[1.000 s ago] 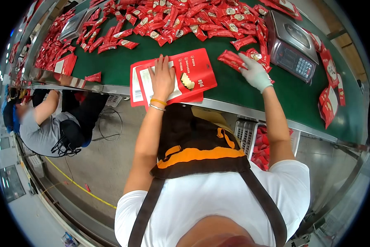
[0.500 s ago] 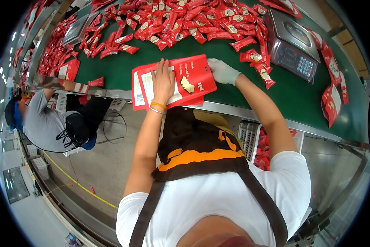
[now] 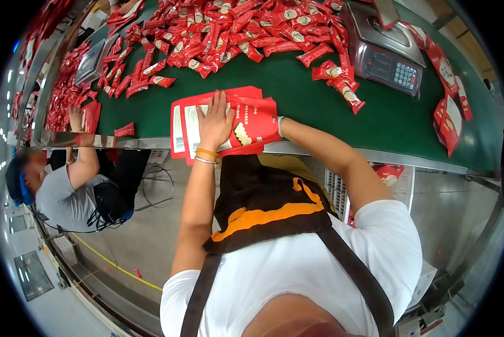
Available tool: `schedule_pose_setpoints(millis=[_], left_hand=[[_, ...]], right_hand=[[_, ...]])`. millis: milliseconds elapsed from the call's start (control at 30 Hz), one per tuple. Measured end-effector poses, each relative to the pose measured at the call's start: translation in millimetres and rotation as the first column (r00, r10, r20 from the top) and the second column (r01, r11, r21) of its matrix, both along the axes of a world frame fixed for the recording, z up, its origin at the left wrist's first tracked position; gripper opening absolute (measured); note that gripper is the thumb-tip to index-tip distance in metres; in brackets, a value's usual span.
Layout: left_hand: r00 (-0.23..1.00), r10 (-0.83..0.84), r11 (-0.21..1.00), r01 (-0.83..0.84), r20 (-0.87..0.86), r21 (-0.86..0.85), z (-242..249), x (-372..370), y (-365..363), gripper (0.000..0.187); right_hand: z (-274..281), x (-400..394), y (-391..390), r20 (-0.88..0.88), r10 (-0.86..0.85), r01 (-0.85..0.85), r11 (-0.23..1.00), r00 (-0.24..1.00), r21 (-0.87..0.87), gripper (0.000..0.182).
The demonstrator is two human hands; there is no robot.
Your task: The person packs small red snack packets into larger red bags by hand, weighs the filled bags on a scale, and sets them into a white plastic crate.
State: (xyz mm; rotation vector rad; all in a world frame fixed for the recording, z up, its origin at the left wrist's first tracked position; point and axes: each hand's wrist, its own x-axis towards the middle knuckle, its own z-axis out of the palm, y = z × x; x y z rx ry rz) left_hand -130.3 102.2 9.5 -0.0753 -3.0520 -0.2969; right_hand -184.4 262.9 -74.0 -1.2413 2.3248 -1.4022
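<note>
My left hand (image 3: 215, 121) lies flat with fingers spread on a red and white printed pouch (image 3: 256, 117), the top one of a small stack at the bench's near edge. Another flat pouch (image 3: 178, 128) sticks out beneath it on the left. My gloved right hand (image 3: 282, 126) reaches into the top pouch through its right-hand end, and the pouch bulges there. Only the glove's cuff shows; the fingers are hidden inside.
Many small red packets (image 3: 224, 31) are heaped along the back of the green bench (image 3: 297, 106). A digital scale (image 3: 388, 70) stands at right, beside several larger pouches (image 3: 447, 123). A crate (image 3: 336, 188) sits below the edge. A co-worker (image 3: 75, 194) is at left.
My right hand has gone from the pouch's right edge to inside it, and the pouch has bulged. The co-worker's arm has moved over the bench.
</note>
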Motion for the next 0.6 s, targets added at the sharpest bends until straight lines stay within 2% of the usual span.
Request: schedule_pose_setpoints(millis=[33, 67, 100, 133, 167, 200, 233, 267, 333, 367, 400, 433, 467, 533, 567, 600], left_hand=[[1.000, 0.022, 1.000, -0.022, 0.005, 0.002, -0.7, -0.2, 0.1, 0.065], [1.000, 0.028, 1.000, -0.028, 0.007, 0.009, -1.7, 0.4, 0.4, 0.065], [0.999, 0.026, 1.000, -0.026, -0.018, 0.012, -2.3, 1.8, -0.9, 0.064], [0.999, 0.017, 1.000, -0.016, -0.042, 0.012, -2.3, 2.3, -1.5, 0.064], [0.999, 0.013, 1.000, -0.013, -0.050, -0.003, -2.6, 2.3, -1.9, 0.063], [0.999, 0.016, 1.000, -0.015, -0.051, 0.006, -3.1, 4.4, -0.1, 0.063], [0.997, 0.005, 1.000, -0.005, -0.073, 0.005, -1.5, 5.2, 0.4, 0.062], [0.996, -0.007, 1.000, 0.007, -0.093, 0.000, -1.2, 4.6, 0.4, 0.062], [0.994, 0.001, 1.000, 0.003, -0.110, 0.029, -1.1, 3.8, 2.1, 0.061], [0.994, 0.009, 0.999, -0.004, -0.111, 0.044, -2.0, 3.3, -0.7, 0.060], [0.992, 0.022, 0.998, -0.015, -0.122, 0.057, -4.1, 0.4, -0.2, 0.060], [0.992, 0.028, 0.997, -0.020, -0.124, 0.068, -6.6, 5.1, -1.0, 0.060], [0.990, 0.028, 0.997, -0.018, -0.137, 0.072, -2.6, 4.3, -0.9, 0.060], [0.992, 0.036, 0.997, -0.027, -0.122, 0.073, -3.8, 5.2, -0.4, 0.061], [0.992, 0.048, 0.996, -0.040, -0.117, 0.076, -3.7, 5.3, -3.9, 0.061], [0.992, 0.048, 0.996, -0.038, -0.114, 0.086, -5.4, 1.7, -0.9, 0.062]], right_hand=[[-60.3, 6.1, 0.9, -0.076, -0.214, 0.196, 0.961, 0.974, -0.194, 0.042], [68.7, 21.7, 61.3, -0.204, -0.316, 0.329, 0.944, 0.927, 0.037, 0.030], [125.0, -16.8, 88.0, -0.240, -0.086, 0.220, 0.760, 0.967, 0.612, 0.021], [102.4, -37.3, 122.7, -0.513, -0.230, 0.396, 0.887, 0.827, 0.239, 0.019], [100.0, -39.5, 131.6, -0.507, -0.210, 0.398, 0.868, 0.836, 0.297, 0.024], [108.3, -69.9, 183.2, -0.656, -0.375, 0.649, 0.724, 0.655, 0.234, 0.045], [117.2, -72.2, 200.6, -0.691, -0.350, 0.709, 0.621, 0.633, 0.335, 0.062], [111.2, -76.2, 205.9, -0.738, -0.322, 0.710, 0.641, 0.594, 0.291, 0.058], [115.4, -87.2, 239.1, -0.474, -0.325, 0.563, 0.616, 0.819, 0.551, 0.051], [115.7, -85.0, 243.7, -0.473, -0.325, 0.563, 0.616, 0.819, 0.551, 0.051], [122.3, -85.9, 253.1, -0.437, -0.488, 0.645, 0.672, 0.756, 0.364, 0.047], [129.2, -73.0, 255.4, -0.341, -0.639, 0.714, 0.678, 0.690, 0.175, 0.043], [132.7, -64.8, 257.0, -0.341, -0.639, 0.714, 0.678, 0.690, 0.174, 0.043], [132.7, -39.8, 263.1, -0.276, -0.787, 0.820, 0.572, 0.552, 0.007, 0.039], [140.7, -34.6, 258.6, -0.250, -0.798, 0.823, 0.568, 0.549, -0.009, 0.040], [112.7, -19.9, 263.3, -0.288, -0.813, 0.844, 0.536, 0.507, -0.027, 0.041]])
